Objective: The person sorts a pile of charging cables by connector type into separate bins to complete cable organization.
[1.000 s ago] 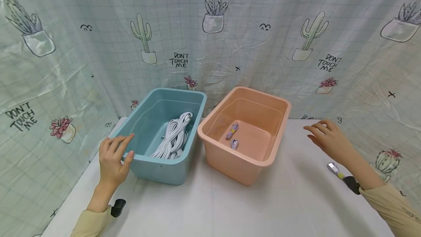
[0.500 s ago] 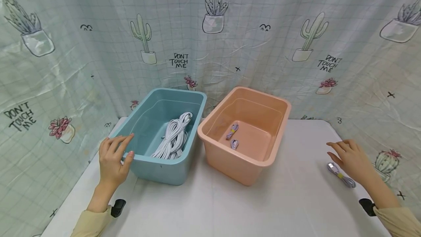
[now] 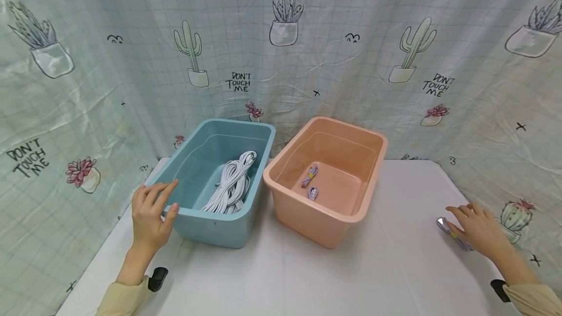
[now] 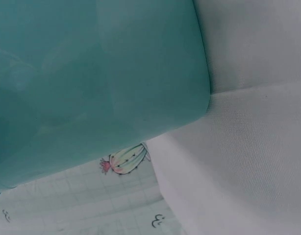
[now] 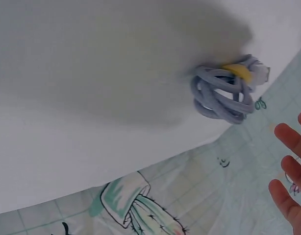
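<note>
In the head view my right hand (image 3: 480, 228) is over a small coiled grey-lilac cable (image 3: 443, 225) at the right of the table, its palm covering part of the coil. Seen from the right wrist, the coiled cable (image 5: 209, 100) lies on the white surface with a yellow tie and a pale plug end. The fingertips (image 5: 285, 137) are spread and stand apart from it. My left hand (image 3: 151, 213) is at the near left corner of the blue bin (image 3: 215, 215), fingers extended over the rim and holding nothing. Only the bin's wall (image 4: 116, 73) shows in the left wrist view.
Bundled white cables (image 3: 234, 179) lie inside the blue bin. Beside it stands an orange bin (image 3: 307, 207) with a lilac cable (image 3: 310, 175) and a smaller coil (image 3: 312, 193) inside. A cactus-print curtain (image 3: 338, 72) hangs behind the white table (image 3: 285, 277).
My right hand has moved right and down from near the orange bin to the coiled cable. The left hand stays at the blue bin's corner.
</note>
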Demonstrator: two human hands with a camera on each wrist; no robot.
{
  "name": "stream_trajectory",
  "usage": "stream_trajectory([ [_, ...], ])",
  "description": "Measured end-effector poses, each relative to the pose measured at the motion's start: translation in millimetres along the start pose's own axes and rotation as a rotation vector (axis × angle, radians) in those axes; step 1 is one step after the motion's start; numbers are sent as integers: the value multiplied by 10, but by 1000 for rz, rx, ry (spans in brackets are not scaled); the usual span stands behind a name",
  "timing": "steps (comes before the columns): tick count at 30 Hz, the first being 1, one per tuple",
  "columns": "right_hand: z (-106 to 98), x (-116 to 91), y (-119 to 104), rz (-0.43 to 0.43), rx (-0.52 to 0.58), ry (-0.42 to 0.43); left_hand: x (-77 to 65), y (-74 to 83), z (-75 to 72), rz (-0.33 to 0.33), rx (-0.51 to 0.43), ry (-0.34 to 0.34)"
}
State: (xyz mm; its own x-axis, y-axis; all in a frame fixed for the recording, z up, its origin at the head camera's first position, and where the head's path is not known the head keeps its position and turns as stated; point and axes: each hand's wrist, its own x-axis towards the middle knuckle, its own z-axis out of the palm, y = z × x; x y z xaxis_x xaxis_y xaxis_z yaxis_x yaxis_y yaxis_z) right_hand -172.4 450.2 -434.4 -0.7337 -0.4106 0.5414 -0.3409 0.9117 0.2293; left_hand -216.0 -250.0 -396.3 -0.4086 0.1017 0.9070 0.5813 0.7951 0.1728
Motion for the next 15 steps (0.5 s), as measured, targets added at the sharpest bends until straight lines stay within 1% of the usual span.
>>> stream_trajectory([
  [2,17,-35,7,35,2,-66,-2,3,-1,-1,1,-1],
  [6,71,-81,19,68,-1,-133,0,10,-4,-3,1,-2],
  [9,113,-109,30,59,4,-119,1,14,-6,-3,-2,-1],
  [13,157,-145,47,19,1,-76,1,15,-4,-1,-9,2],
  [15,171,-164,55,5,-6,-72,1,15,-4,0,-12,2],
])
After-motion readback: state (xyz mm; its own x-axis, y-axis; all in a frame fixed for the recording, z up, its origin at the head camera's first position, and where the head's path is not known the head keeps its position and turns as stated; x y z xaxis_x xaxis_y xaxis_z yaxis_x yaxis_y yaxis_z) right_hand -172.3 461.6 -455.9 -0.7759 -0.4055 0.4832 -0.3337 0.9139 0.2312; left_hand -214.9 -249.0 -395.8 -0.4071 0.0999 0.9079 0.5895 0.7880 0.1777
